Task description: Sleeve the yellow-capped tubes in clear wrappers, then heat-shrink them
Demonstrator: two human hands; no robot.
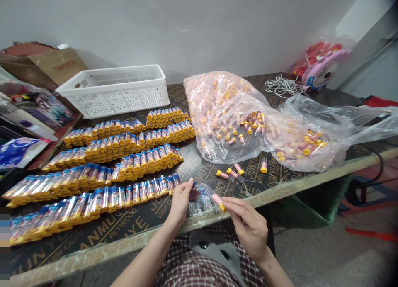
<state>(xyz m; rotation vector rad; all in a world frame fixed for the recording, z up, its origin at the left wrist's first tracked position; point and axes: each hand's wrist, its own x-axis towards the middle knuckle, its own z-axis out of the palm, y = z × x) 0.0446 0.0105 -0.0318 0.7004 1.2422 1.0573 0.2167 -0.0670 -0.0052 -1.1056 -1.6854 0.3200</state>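
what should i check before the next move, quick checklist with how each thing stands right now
1. Tube secure in the right hand: ok, pinched near its yellow cap.
2. Left hand grip: cannot tell, the detail at its fingertips is too small and blurred.
3. Clear packets at hand: ok, on the table between the hands, near its edge.
4. Loose tubes in reach: probably ok, several lie on the table just beyond the right hand.
5. Stacked rows standing neatly: ok, grouped to the left, blue ends away from the person.
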